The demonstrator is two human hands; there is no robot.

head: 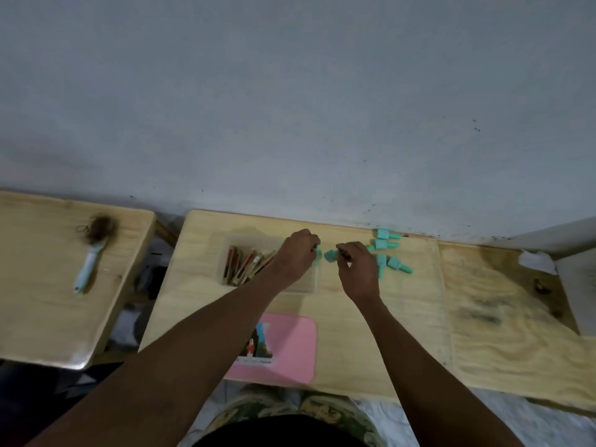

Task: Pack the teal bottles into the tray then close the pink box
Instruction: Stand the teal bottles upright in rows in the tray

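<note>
Pinches a small teal bottle (329,255) between the fingers (343,250) of the right hand (356,272); grips a second bottle (318,253) in the left hand (296,256) over the clear tray's (303,285) right end. Leaves the loose bottles (385,243) by the desk's (371,333) far edge, the pink box (290,343) at its near edge. Looks light, rigid, likely slick; best pinched across the wide body, not the tapered cap.

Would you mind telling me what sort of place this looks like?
Probably a home room: plain plywood tables against a marked wall, and a hairbrush clogged with hair.
</note>
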